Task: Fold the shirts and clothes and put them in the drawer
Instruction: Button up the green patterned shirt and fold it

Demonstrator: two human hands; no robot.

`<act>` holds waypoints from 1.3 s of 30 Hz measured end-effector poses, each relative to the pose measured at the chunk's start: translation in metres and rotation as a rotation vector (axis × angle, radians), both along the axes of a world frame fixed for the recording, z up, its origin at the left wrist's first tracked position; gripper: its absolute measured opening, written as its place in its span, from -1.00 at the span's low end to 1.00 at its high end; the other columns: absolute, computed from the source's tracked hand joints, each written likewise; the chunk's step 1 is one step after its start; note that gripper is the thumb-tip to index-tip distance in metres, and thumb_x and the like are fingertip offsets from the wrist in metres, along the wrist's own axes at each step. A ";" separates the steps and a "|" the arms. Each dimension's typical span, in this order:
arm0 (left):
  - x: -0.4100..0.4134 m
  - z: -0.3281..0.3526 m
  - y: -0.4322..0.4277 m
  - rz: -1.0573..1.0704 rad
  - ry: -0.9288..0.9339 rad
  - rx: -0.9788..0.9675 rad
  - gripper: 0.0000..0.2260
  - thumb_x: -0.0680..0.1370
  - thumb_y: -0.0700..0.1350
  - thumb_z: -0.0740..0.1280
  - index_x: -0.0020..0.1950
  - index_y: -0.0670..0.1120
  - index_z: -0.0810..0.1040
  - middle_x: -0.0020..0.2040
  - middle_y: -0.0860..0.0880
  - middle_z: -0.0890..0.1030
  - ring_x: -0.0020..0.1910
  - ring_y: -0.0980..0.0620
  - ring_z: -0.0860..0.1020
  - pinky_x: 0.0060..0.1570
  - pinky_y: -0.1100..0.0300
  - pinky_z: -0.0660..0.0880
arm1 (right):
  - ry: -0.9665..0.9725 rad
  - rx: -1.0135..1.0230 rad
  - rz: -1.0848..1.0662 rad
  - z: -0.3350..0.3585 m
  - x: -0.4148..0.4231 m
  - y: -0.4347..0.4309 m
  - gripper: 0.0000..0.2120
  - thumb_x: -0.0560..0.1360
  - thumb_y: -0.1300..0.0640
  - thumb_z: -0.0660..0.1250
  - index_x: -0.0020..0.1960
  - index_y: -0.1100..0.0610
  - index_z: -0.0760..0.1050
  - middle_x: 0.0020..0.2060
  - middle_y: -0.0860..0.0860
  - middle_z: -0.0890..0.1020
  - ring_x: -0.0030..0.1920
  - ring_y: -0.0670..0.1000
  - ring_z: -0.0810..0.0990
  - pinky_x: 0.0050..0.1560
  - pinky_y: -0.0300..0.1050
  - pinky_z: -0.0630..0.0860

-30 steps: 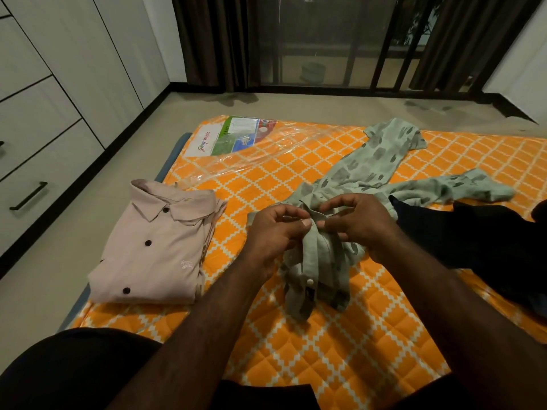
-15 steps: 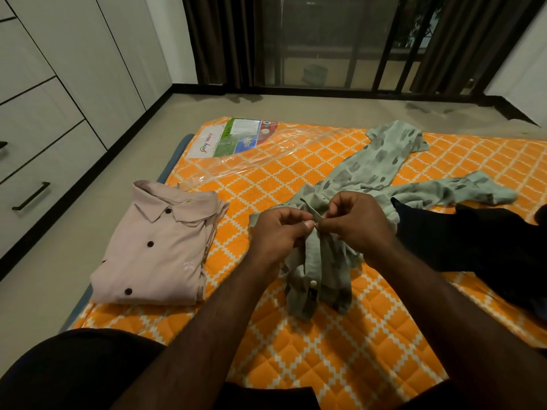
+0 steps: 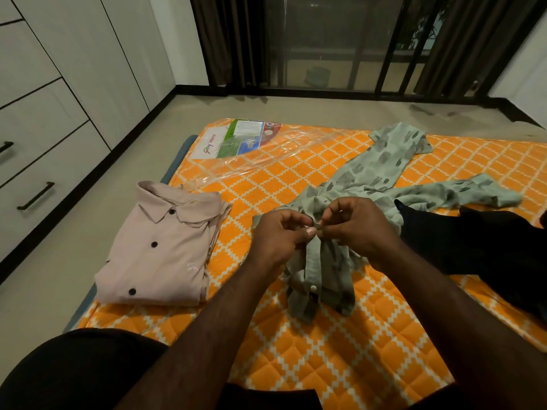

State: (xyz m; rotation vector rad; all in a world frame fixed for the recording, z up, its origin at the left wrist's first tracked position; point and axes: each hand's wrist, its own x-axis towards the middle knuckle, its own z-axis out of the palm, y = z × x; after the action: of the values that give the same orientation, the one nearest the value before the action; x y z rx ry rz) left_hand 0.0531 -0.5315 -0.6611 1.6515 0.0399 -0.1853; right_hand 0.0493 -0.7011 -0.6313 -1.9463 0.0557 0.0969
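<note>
A soft, crumpled pale-green shirt [image 3: 376, 173] with grey blotches sprawls over the quilted orange mattress [image 3: 340, 365]. Its front edge is bunched between the left hand [image 3: 278, 236] and right hand [image 3: 359, 227], fingertips together, both pinching the cloth. A neatly folded beige shirt [image 3: 161, 247] lies to their left.

Pale green patterned button-up shirt [image 3: 381, 170]: unfolded, crumpled, centre, sleeves spread toward 1 and 3 o'clock, front edges pinched by both hands.
Beige collared shirt with dark buttons [image 3: 165, 250]: folded flat, buttoned, at 9 o'clock.
Black garment [image 3: 479, 250]: heaped at 3 o'clock.
White drawer with dark handle [image 3: 44, 184]: closed, at 9 o'clock.
</note>
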 end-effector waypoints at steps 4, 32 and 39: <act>-0.002 0.004 0.002 0.003 0.003 -0.046 -0.82 0.46 -0.34 0.52 0.01 -0.20 0.63 -0.24 -0.17 0.67 -0.22 -0.04 0.68 -0.24 0.13 0.57 | 0.028 0.090 0.024 0.003 -0.001 -0.002 -0.75 0.35 0.47 0.54 -0.09 0.22 0.60 -0.17 0.20 0.74 -0.22 0.06 0.71 -0.33 -0.21 0.52; 0.010 -0.006 0.006 -0.021 -0.624 0.608 -0.86 0.44 0.03 0.46 -0.15 -0.03 0.64 -0.07 0.06 0.51 0.01 0.00 0.45 -0.06 0.12 0.35 | -0.150 -0.010 0.083 -0.005 0.002 -0.006 -0.80 0.37 0.36 0.59 -0.20 0.25 0.56 -0.24 0.12 0.73 -0.14 0.15 0.75 -0.02 0.35 0.65; 0.005 -0.008 0.003 -0.002 -0.669 0.712 -0.89 0.54 0.02 0.32 -0.12 0.01 0.47 -0.16 0.09 0.38 -0.14 -0.01 0.39 -0.16 -0.01 0.40 | -0.107 0.133 0.070 -0.002 0.002 -0.004 -0.78 0.38 0.45 0.54 -0.18 0.28 0.52 -0.21 0.19 0.72 -0.07 0.25 0.73 0.05 0.39 0.62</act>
State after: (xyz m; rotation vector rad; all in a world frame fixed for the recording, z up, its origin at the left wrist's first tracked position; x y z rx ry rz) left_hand 0.0580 -0.5285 -0.6688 2.3448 -0.4497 0.4372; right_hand 0.0518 -0.7056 -0.6337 -1.8180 -0.0879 0.0416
